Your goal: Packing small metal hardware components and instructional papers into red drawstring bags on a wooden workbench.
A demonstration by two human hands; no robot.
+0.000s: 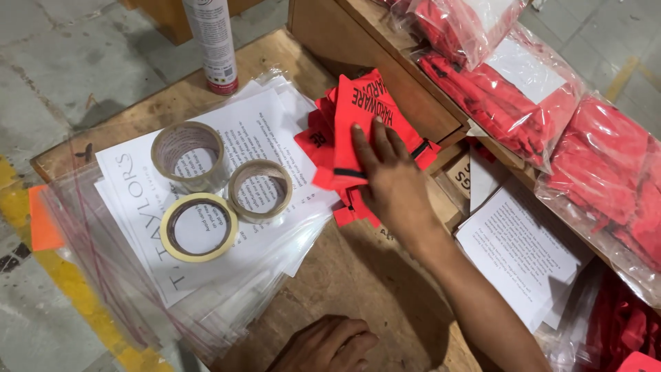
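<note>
The right hand lies flat, fingers spread, on top of a small stack of folded red cloths at the back of the wooden table, pressing rather than gripping, and its palm hides the near part of the stack. The left hand rests loosely curled and empty on the table's near edge, partly cut off by the frame. Beside the cloths, three tape rolls sit on printed sheets over clear plastic bags; a spray can behind is cropped at the top, and bagged red cloth on the right blurs behind glare.
</note>
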